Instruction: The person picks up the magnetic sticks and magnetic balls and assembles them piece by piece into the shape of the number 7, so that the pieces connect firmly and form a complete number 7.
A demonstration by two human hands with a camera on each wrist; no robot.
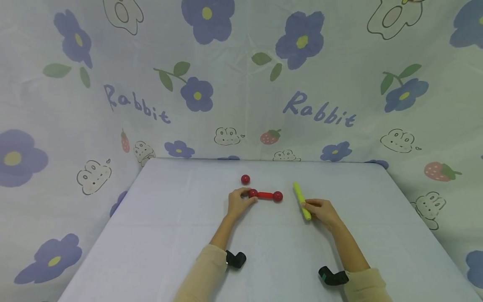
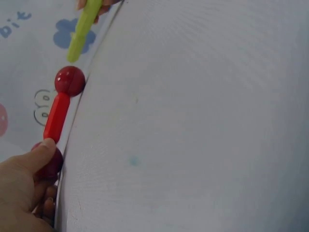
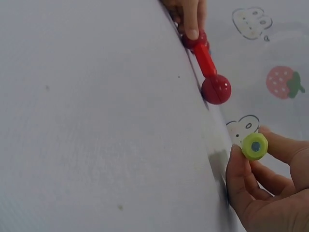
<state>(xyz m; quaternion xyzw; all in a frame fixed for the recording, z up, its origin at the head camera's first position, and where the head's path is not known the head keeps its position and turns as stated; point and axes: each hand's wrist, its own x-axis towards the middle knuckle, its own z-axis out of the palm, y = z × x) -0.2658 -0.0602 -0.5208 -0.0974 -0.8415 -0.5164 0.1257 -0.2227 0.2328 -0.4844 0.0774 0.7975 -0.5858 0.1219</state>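
My left hand [image 1: 237, 204] grips the red ball [image 1: 253, 193] at the near-left end of a short red rod [image 1: 265, 195]. At the rod's other end sits a second red ball [image 1: 277, 196]. Thumb and fingers of my right hand [image 1: 323, 212] pinch a yellow-green stick [image 1: 298, 193], which slants to the right of the red piece and apart from it. In the right wrist view, the end of this yellow-green stick [image 3: 255, 146] shows a round grey spot. The left wrist view has the red rod [image 2: 57, 117] beyond my left thumb.
A loose red ball [image 1: 245, 179] lies just behind my left hand. The white table [image 1: 162, 218] ends at the back against a hanging cloth [image 1: 234, 113] printed with flowers and rabbits. Each wrist carries a black camera mount, one being the left mount [image 1: 236, 259].
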